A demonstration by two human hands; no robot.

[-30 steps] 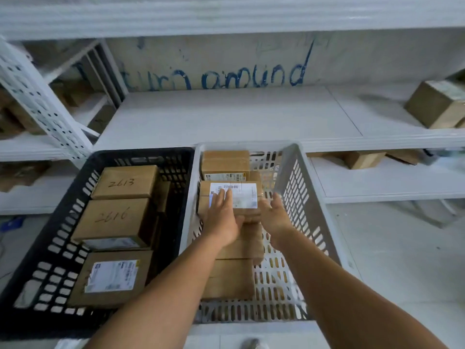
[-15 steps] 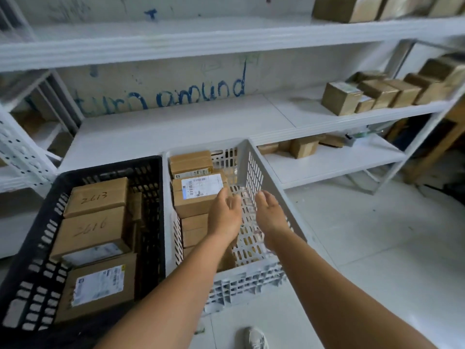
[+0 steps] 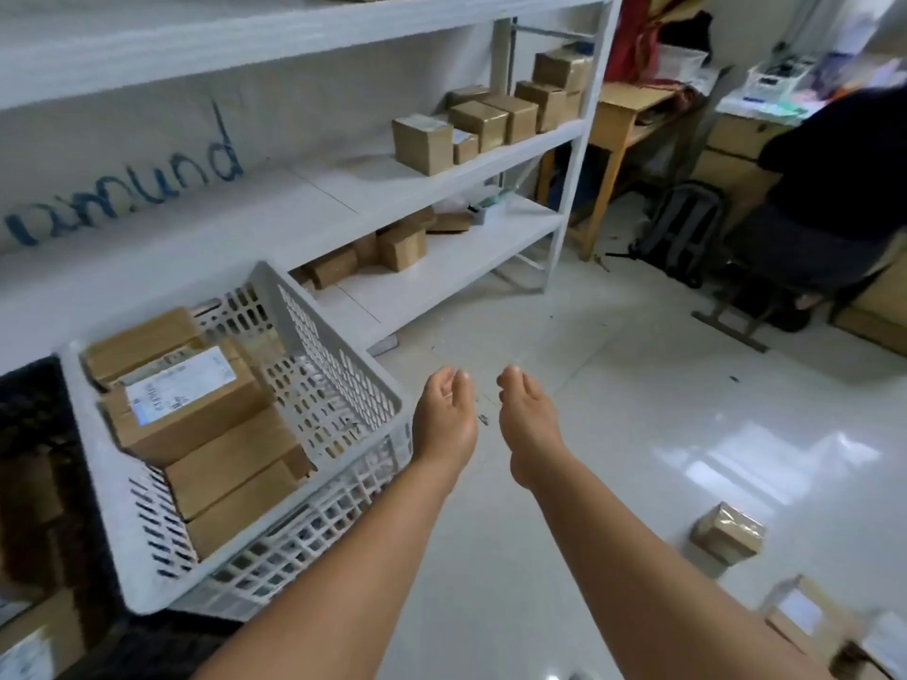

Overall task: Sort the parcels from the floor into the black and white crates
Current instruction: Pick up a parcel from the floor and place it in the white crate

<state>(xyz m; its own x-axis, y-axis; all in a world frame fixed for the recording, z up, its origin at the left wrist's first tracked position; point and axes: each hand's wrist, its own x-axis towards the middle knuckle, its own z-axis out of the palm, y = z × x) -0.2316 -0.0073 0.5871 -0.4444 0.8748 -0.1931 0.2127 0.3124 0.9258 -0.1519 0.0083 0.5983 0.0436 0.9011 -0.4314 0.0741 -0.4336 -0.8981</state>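
While the white shelving (image 3: 343,198) fills the back wall and carries loose cardboard boxes (image 3: 483,122) on its middle and lower boards, the two crates sit in front of it on the pale tiled floor (image 3: 638,434). Only a corner of the black crate (image 3: 34,434) shows at the left edge; brown parcels lie inside it, one with a white label at the bottom corner, but how many cannot be told. Just beside it, touching along one wall, stands the white crate (image 3: 343,365), perforated on all sides. It holds a row of brown parcels along its left half, and on top of them lies a labelled parcel (image 3: 189,400), label up and slightly askew. The right half of that crate shows bare slotted floor.

Parcels not yet sorted lie on the floor at the lower right: a small taped parcel (image 3: 728,538) by itself, and more parcels (image 3: 810,620) near the bottom corner, blurred.

Both arms reach forward over the floor, right of the white crate. The left hand (image 3: 444,414) and right hand (image 3: 530,419) hang near each other, each grip loose with fingers relaxed and holding nothing. The taped parcel lies well apart from both, below and right of the right hand.
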